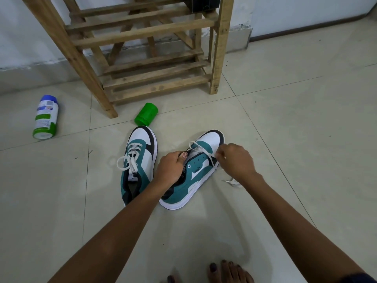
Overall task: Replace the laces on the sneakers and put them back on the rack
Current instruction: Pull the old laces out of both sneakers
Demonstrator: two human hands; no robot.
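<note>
Plainly the work sits on the tiled floor (285, 119), just in front of the wooden rack (142, 58) that stands against the wall. The right sneaker (195, 176) is tipped onto its side, sole toward the person, and only its lowest eyelets carry the white lace (201, 149); the upper eyelets show bare. The left hand (170, 169) grips the shoe at the tongue and eyelet edge, thumb pressed on top, steadying it. The right hand (234, 160) pinches the lace near the toe end, fingers curled round it, while a loose tail trails onto the floor beside the sole. The left sneaker (137, 166) stands upright just beside it, its lace threaded and lying in loose loops. A lace like this is light, limp and a little slippery, so it is probably best held close to the stiff tip, where it can be steered through an eyelet. The shoe itself looks light with a firm sole and softer upper; holding it at the eyelet edge seems right for threading, and at the heel or sole for lifting to the rack. A green cap (146, 114) and a spray can (45, 117) lie near the rack's foot.
</note>
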